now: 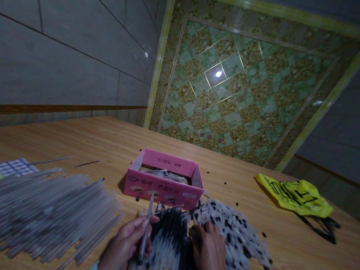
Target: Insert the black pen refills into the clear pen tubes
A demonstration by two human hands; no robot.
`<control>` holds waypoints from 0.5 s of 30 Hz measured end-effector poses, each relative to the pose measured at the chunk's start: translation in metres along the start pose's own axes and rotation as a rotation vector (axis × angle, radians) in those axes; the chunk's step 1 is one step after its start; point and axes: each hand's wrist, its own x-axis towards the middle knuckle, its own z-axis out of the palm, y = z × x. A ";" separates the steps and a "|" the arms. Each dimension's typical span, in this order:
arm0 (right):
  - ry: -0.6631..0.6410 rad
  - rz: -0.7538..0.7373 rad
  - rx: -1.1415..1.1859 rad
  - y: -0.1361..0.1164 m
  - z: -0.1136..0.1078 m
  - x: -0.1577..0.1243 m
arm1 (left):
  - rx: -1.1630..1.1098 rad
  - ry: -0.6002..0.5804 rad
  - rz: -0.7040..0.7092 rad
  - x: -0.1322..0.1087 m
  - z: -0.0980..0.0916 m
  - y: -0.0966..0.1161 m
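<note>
My left hand is closed in a pinch round a slim, clear pen barrel, which stands nearly upright. To its right lies a heap of thin black and whitish sticks that look like pen refills. My right hand is over the edge between that heap and a pile of small whitish pieces with black parts, possibly pen caps. Its fingers are curled down, and what they hold, if anything, is hidden. Just beyond both hands stands an open pink box with slim pens inside.
On the left spreads a large heap of long clear tubes, beside a blue-checked cloth or paper. A crumpled yellow bag with a black strap lies at the right. Small black bits dot the wooden table; tiled walls stand behind it.
</note>
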 end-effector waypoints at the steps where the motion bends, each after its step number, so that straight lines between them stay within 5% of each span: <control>1: 0.007 -0.004 0.043 0.000 -0.002 0.000 | 0.013 -0.001 0.001 0.000 0.000 0.000; 5: 0.070 0.056 0.407 -0.002 -0.009 -0.001 | 0.087 -0.034 0.028 0.004 -0.004 -0.006; 8: 0.139 0.273 0.960 -0.010 -0.013 -0.001 | 0.241 -0.107 0.109 0.007 -0.008 -0.012; 12: 0.017 0.568 1.662 -0.024 -0.016 -0.001 | 0.509 -0.148 0.304 0.008 -0.012 -0.014; 15: -0.066 0.607 1.879 -0.029 -0.015 -0.002 | 0.642 -0.179 0.418 0.005 -0.010 -0.012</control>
